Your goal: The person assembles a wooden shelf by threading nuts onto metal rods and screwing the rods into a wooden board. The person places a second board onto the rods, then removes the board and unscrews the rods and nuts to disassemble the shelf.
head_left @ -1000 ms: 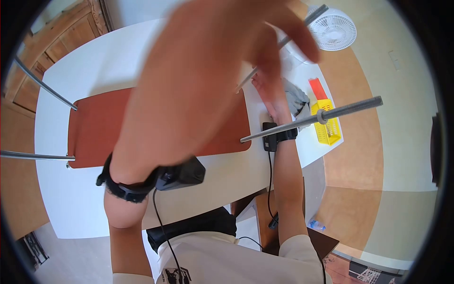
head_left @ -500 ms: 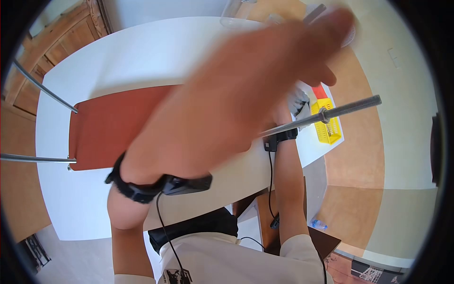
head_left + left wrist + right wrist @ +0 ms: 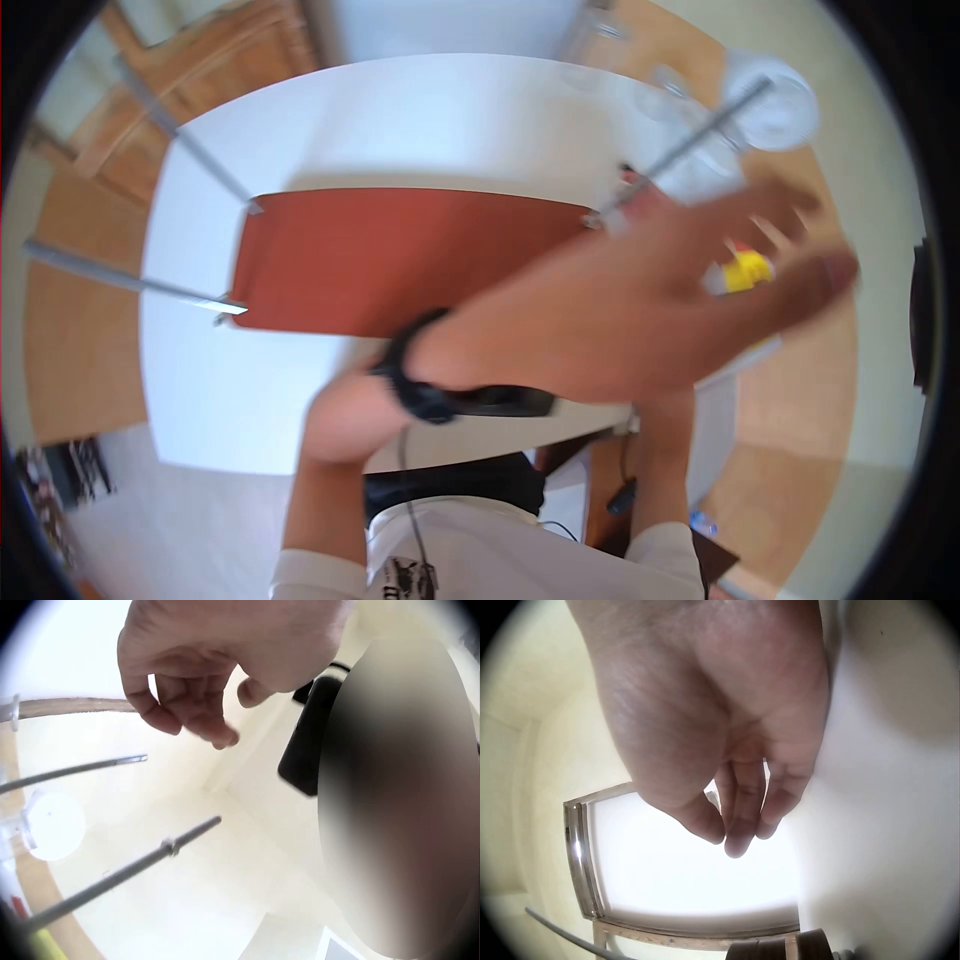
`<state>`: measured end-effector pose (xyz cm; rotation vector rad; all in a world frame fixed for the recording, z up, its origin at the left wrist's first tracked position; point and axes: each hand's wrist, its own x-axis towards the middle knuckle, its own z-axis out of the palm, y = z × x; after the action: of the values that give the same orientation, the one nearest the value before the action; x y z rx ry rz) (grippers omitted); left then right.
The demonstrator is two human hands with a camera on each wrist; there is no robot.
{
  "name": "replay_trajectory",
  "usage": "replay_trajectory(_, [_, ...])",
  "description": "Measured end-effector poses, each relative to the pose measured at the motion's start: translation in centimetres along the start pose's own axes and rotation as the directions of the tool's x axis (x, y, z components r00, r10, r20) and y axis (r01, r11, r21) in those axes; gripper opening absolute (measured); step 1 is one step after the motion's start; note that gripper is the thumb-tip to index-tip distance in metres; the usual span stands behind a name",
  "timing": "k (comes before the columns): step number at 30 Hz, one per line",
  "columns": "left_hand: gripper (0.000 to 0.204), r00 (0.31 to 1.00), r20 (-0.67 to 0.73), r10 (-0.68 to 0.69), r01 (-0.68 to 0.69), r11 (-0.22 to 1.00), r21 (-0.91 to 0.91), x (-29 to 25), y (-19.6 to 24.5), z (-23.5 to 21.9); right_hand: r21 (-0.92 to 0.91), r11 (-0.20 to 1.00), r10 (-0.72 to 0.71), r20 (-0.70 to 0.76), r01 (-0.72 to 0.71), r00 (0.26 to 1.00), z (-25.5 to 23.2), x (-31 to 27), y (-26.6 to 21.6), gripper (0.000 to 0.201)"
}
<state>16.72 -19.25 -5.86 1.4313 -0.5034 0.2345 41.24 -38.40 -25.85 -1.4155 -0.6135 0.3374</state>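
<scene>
A red-brown board lies flat on the white table, with metal rods standing up from its corners. My left hand is raised over the board's right end, blurred, its fingers pointing right. In the left wrist view its fingers bend loosely around nothing, and a rod with a nut stands below them. My right hand is mostly hidden behind the left one in the head view. The right wrist view shows it beside the white tabletop, fingers relaxed and holding nothing.
Partly behind my left fingers is a yellow basket. A white fan stands at the far right, with clear containers near it. Two more rods slant outward at the board's left end. A wooden cabinet is at the back left.
My left hand has swung right and nearer to me, away from above the board's middle. The head view has shifted, so board and table sit farther right in it.
</scene>
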Motion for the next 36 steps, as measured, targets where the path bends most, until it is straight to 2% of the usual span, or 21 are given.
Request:
replay_trajectory(1, [0.057, 0.987, 0.08, -0.137, 0.137, 0.991, 0.005, -0.8, 1.7, 0.4, -0.401, 0.824, -0.259, 0.361, 0.4, 0.896, -1.6, 0.6, 0.8, 0.038])
replay_trajectory(2, [0.057, 0.984, 0.152, -0.092, 0.101, 0.994, -0.051, -0.6, 1.7, 0.4, 0.253, 0.963, 0.078, 0.084, -0.097, 0.993, -3.0, 1.2, 3.4, 0.055])
replay_trajectory(5, [0.058, 0.961, 0.171, -0.216, 0.22, 0.975, -0.007, 0.2, 3.6, -0.7, 0.313, 0.944, 0.081, 0.104, -0.11, 0.991, -6.2, 2.1, 5.8, 0.049])
replay_trajectory(6, [0.058, 0.991, 0.056, -0.121, 0.125, 0.99, -0.064, 0.5, 3.3, -1.0, 0.334, 0.936, 0.08, 0.107, -0.111, 0.991, -6.7, 2.3, 6.2, 0.048])
replay_trajectory(8, [0.06, 0.997, -0.072, -0.023, 0.017, 0.996, -0.087, 0.3, 4.6, -2.2, 0.348, 0.931, 0.084, 0.103, -0.115, 0.991, -6.9, 2.6, 6.4, 0.046])
replay_trajectory(10, [0.059, 0.949, -0.157, -0.274, 0.256, 0.959, -0.124, 0.2, 7.3, -2.7, 0.348, 0.931, 0.09, 0.082, -0.113, 0.993, -7.5, 2.9, 7.0, 0.044])
replay_trajectory(11, [0.048, 0.986, -0.154, -0.066, 0.065, 0.998, -0.01, 0.5, 5.9, -2.5, 0.341, 0.934, 0.093, 0.068, -0.111, 0.993, -7.7, 3.0, 7.3, 0.043])
replay_trajectory(12, [0.043, 0.937, -0.228, 0.266, -0.246, 0.963, 0.113, 0.8, 2.8, -1.9, 0.323, 0.938, 0.114, 0.05, -0.124, 0.992, -8.1, 3.2, 7.7, 0.042])
replay_trajectory(14, [0.039, 0.879, -0.305, 0.367, -0.309, 0.925, 0.222, 0.7, 0.4, 1.8, 0.306, 0.943, 0.124, 0.031, -0.128, 0.992, -8.2, 3.2, 7.9, 0.039])
replay_trajectory(15, [0.039, 0.876, -0.309, 0.37, -0.306, 0.922, 0.237, 0.4, 0.7, 1.3, 0.296, 0.946, 0.131, 0.023, -0.132, 0.991, -8.3, 3.2, 7.9, 0.038])
replay_trajectory(16, [0.04, 0.977, -0.079, 0.199, -0.188, 0.974, 0.127, 0.3, 1.3, 0.5, 0.284, 0.95, 0.134, 0.012, -0.131, 0.991, -8.3, 3.2, 7.9, 0.037])
replay_trajectory(17, [0.042, 0.984, 0.175, 0.026, -0.035, 0.998, 0.049, 0.2, 1.9, -0.3, 0.273, 0.953, 0.136, -0.003, -0.13, 0.991, -8.4, 3.1, 8.0, 0.036])
replay_trajectory(22, [0.041, 0.995, -0.069, -0.074, 0.071, 0.996, -0.053, 0.7, 3.5, -2.8, 0.261, 0.96, 0.102, 0.008, -0.101, 0.995, -6.9, 4.0, 6.9, 0.036])
replay_trajectory(24, [0.035, 0.98, -0.198, -0.018, -0.046, 0.949, -0.311, 1.0, 2.7, -2.9, 0.242, 0.966, 0.091, 0.012, -0.091, 0.996, -5.6, 5.9, 6.6, 0.036])
replay_trajectory(25, [0.031, 0.975, -0.221, -0.003, -0.053, 0.968, -0.247, 1.0, 3.4, -2.2, 0.232, 0.969, 0.083, 0.015, -0.084, 0.996, -6.0, 5.6, 6.7, 0.036])
replay_trajectory(26, [0.03, 0.927, -0.267, 0.263, -0.301, 0.947, -0.112, 1.4, 1.4, -0.8, 0.221, 0.972, 0.077, 0.019, -0.079, 0.997, -6.4, 5.1, 6.9, 0.036])
replay_trajectory(29, [0.026, 0.985, -0.119, 0.124, -0.123, 0.992, 0.016, 0.3, 0.9, 0.4, 0.181, 0.981, 0.063, 0.033, -0.068, 0.997, -9.2, 3.0, 7.8, 0.036])
replay_trajectory(31, [0.024, 0.982, 0.187, 0.023, -0.047, 0.991, 0.123, 0.8, 0.9, -0.4, 0.153, 0.987, 0.052, 0.028, -0.055, 0.998, -11.4, 1.3, 8.2, 0.036])
replay_trajectory(33, [0.021, 0.987, 0.125, 0.106, -0.129, 0.973, 0.19, 1.1, 0.5, -1.1, 0.133, 0.99, 0.037, 0.014, -0.038, 0.999, -12.6, 0.1, 8.3, 0.036])
replay_trajectory(34, [0.019, 0.979, 0.054, 0.195, -0.202, 0.943, 0.263, 1.1, 0.3, -1.2, 0.123, 0.992, 0.029, 0.011, -0.031, 1.0, -5.3, -1.0, 6.0, 0.036])
replay_trajectory(36, [0.018, 0.984, 0.02, 0.177, -0.176, 0.943, 0.282, 1.4, 0.2, -0.7, 0.102, 0.995, 0.015, 0.011, -0.016, 1.0, -9.4, 1.2, 5.1, 0.036])
